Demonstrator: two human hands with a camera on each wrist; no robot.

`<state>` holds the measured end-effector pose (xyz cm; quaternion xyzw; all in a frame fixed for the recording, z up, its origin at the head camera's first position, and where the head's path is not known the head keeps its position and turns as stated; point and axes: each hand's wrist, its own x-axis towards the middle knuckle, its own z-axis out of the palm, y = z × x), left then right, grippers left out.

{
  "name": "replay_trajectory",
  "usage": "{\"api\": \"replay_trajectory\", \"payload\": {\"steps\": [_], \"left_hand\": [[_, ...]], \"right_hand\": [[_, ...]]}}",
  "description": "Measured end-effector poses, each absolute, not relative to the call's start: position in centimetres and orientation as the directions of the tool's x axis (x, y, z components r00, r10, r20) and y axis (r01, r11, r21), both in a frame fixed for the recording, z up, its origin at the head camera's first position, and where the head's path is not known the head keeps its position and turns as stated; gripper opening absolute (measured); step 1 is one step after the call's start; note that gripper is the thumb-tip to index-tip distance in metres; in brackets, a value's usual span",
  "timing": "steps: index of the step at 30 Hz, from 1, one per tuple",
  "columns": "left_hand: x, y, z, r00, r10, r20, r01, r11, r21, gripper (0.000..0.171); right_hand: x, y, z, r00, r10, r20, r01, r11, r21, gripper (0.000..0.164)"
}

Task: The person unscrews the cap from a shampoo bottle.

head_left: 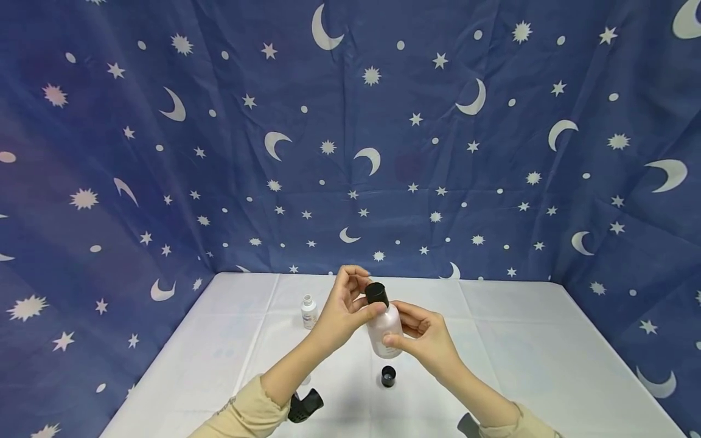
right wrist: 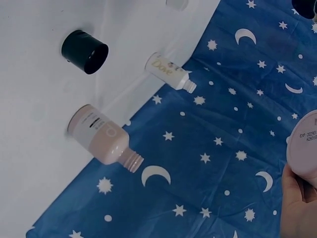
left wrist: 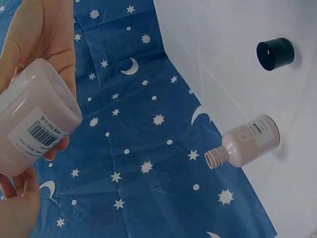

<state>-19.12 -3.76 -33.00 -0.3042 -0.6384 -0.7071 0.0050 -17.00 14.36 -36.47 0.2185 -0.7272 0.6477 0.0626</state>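
My right hand [head_left: 432,344] grips the body of a pale pink bottle [head_left: 385,334], thumb in front and fingers behind. At the top of that bottle my left hand [head_left: 342,310] pinches around the base of its black cap [head_left: 376,293], its thumb at the neck. The bottle is held tilted above the table. Its barcode label [left wrist: 42,131] shows in the left wrist view. Below it on the table lies a loose black cap [head_left: 388,376], hollow side showing. A second pink bottle [right wrist: 101,134], uncapped, stands on the table; the held bottle hides it in the head view.
A small white Dove bottle [head_left: 309,312], uncapped, stands beyond my left forearm. A small translucent piece [right wrist: 177,4] is cut off at the top of the right wrist view. The white-covered table [head_left: 520,340] meets a blue curtain [head_left: 405,164] printed with moons and stars.
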Motion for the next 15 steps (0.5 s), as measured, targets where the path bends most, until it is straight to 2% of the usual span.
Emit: {"api": "replay_trajectory", "payload": {"steps": [4,6,11,15], "left_hand": [[-19.2,-4.2,-32.8,-0.79,0.425,0.443,0.405,-0.182,0.896,0.078],[-19.2,-4.6,-32.6,-0.771,0.451,0.449,0.418,-0.174,0.892,0.079],[-19.4,-5.5,-32.8,-0.722,0.52,0.456,0.457,-0.137,0.879,0.058],[-19.7,-5.7,-33.3,-0.67,0.563,0.484,0.52,-0.108,0.847,0.048]], "right_hand": [[-17.1,14.3,-36.5,-0.901,-0.229,0.369,-0.389,0.049,-0.92,0.055],[-17.1,14.3,-36.5,-0.905,-0.227,0.361,-0.378,0.036,-0.925,0.055],[-17.0,14.1,-36.9,-0.925,-0.231,0.303,-0.319,0.033,-0.947,0.056],[-16.9,14.1,-37.1,-0.935,-0.229,0.269,-0.289,0.054,-0.956,0.056]]}}
